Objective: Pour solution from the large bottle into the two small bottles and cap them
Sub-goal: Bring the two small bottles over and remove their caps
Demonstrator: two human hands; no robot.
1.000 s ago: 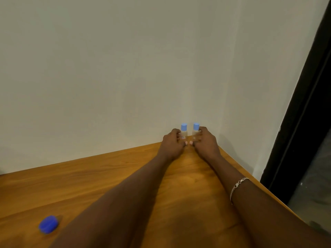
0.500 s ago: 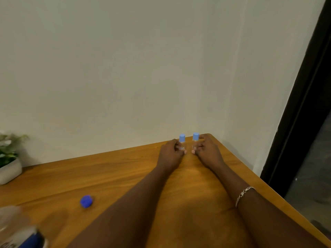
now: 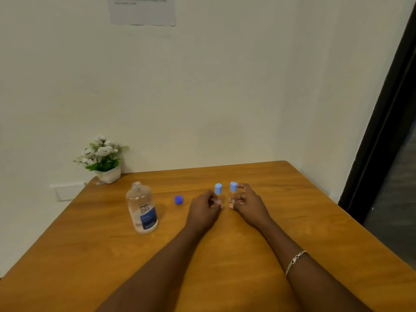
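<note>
Two small clear bottles stand upright side by side on the wooden tabletop [image 3: 281,221], each with a light blue cap. Both forearms reach forward, palms turned inward. The left hand [image 3: 203,209] grips the left small bottle [image 3: 218,195] by its body; the right hand [image 3: 248,204], a chain bracelet [image 3: 295,261] on its wrist, grips the right small bottle [image 3: 233,193]. To the left stands the large bottle [image 3: 142,208], clear plastic, blue label, uncapped. Its round dark blue cap [image 3: 178,199] lies between it and the hands. A white potted plant [image 3: 102,159] sits far left.
</note>
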